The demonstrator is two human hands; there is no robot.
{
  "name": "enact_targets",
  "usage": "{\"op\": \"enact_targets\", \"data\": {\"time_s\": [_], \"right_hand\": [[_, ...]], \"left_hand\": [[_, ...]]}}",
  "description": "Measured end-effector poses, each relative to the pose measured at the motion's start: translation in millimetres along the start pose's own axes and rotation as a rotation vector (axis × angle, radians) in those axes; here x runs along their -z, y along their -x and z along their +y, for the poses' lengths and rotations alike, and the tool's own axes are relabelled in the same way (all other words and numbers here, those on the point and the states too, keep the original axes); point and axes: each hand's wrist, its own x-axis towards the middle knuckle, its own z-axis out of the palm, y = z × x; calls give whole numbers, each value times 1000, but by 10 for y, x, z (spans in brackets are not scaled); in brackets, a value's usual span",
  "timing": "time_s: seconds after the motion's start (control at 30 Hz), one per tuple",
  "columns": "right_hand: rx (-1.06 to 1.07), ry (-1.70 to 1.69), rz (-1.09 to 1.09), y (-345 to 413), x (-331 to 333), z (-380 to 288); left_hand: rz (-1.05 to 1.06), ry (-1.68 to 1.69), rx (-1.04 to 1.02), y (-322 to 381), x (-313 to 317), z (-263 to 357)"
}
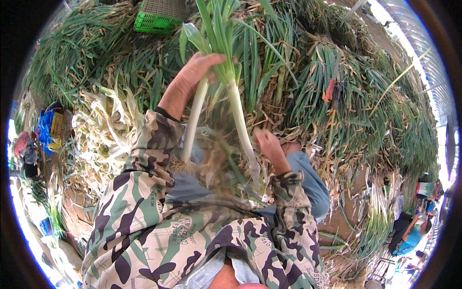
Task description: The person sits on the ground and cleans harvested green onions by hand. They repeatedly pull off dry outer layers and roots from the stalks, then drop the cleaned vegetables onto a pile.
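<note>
My left hand (204, 67) is closed around green leaf bases in the upper middle of the head view. From it hang two long white leek or large green onion stalks (236, 108), apart from each other. The left stalk (195, 119) ends in a tuft of brown roots (181, 167) near my knee. The right one reaches down beside my right hand (267, 144), which is lower and to the right, blurred. Its fingers are curled close to that stalk; whether they hold a leaf or nothing cannot be told.
Large heaps of green onions (361, 97) lie ahead and right. Peeled pale leaves (108, 123) are piled at left. A green plastic crate (155, 21) stands at the top. White-stalked onions (379, 209) lie at lower right, near a person in blue (413, 236).
</note>
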Motion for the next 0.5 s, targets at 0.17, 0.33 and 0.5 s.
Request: {"op": "enact_targets", "data": {"time_s": [0.17, 0.33, 0.5], "right_hand": [[10, -706, -84, -704, 131, -1611], [-149, -1040, 112, -745, -40, -1733], [17, -694, 274, -605, -177, -1289]], "left_hand": [[-19, 34, 30, 41, -237, -2], [-32, -20, 78, -34, -152, -83], [94, -31, 112, -135, 43, -188]]}}
